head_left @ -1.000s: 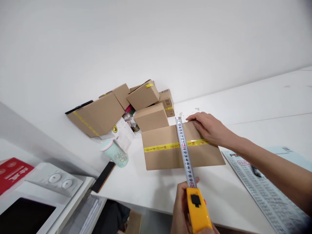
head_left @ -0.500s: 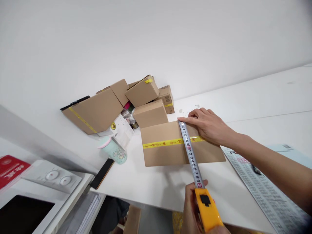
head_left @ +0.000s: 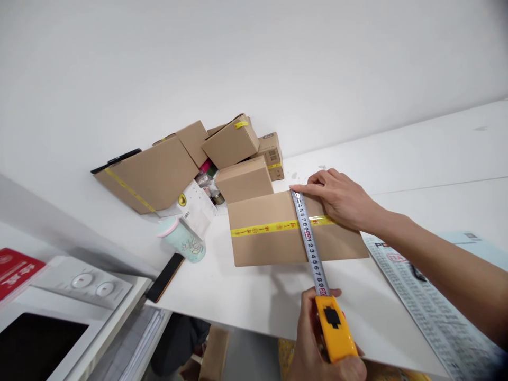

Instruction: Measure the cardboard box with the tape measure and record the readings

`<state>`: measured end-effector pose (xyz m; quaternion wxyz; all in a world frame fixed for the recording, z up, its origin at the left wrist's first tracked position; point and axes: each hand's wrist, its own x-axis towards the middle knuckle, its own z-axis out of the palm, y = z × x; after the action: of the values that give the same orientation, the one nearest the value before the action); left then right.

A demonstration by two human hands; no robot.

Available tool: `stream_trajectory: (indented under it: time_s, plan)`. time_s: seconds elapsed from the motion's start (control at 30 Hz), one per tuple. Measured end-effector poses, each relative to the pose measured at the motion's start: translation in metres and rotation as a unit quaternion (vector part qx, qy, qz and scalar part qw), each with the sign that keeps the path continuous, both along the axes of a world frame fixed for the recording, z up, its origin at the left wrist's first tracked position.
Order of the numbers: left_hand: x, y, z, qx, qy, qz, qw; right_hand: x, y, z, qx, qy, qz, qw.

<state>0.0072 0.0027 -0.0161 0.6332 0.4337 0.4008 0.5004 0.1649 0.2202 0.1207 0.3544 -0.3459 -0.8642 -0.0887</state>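
Observation:
A flat-lying cardboard box (head_left: 262,247) with a yellow printed tape strip across its top is on the white table. Across it runs the metal blade of a tape measure (head_left: 335,325), pulled out to about the 20 mark. My left hand (head_left: 311,338) is wrapped round the yellow case, which hangs off the near side of the box. At the box's far edge, my right hand (head_left: 339,198) presses the blade's end with its index finger, its other fingers curled over the box top. The blade's hook is hidden under the fingertip.
Behind stand several cardboard boxes (head_left: 232,143) against the wall. A mint tumbler (head_left: 184,241) with a pink rim and a black phone-like slab (head_left: 164,278) lie left. A microwave (head_left: 51,328) is at lower left. Right, a printed sheet (head_left: 420,301) covers the table.
The yellow case has risen slightly towards the box, and the whole view has shifted a little. Both hands keep their hold, and the blade still spans the box.

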Motion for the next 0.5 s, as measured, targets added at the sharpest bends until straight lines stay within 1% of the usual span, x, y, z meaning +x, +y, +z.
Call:
stream_trajectory:
  time_s: [0.1, 0.2, 0.27, 0.37, 0.43, 0.5]
  plan:
    - [-0.001, 0.003, -0.003, 0.002, -0.038, -0.01, 0.999, 0.0, -0.001, -0.002, 0.003, 0.001, 0.002, 1.0]
    - [0.001, 0.006, -0.002, 0.005, -0.048, -0.013, 0.999, 0.0, 0.0, -0.003, 0.006, 0.003, 0.006, 1.0]
    - [0.004, 0.005, 0.0, 0.002, -0.044, -0.005, 0.999, 0.0, 0.001, -0.004, 0.01, 0.003, 0.005, 1.0]
    - [0.007, -0.002, 0.003, -0.006, -0.061, 0.037, 0.997, -0.002, -0.001, -0.003, 0.019, 0.008, 0.0, 1.0]
    - [0.002, -0.009, 0.006, -0.033, -0.099, 0.044, 0.994, -0.002, -0.009, -0.005, 0.032, 0.019, -0.001, 0.999]
    - [-0.008, -0.017, 0.01, -0.051, -0.135, 0.019, 0.989, 0.0, -0.025, -0.011, 0.058, 0.026, -0.003, 0.998]
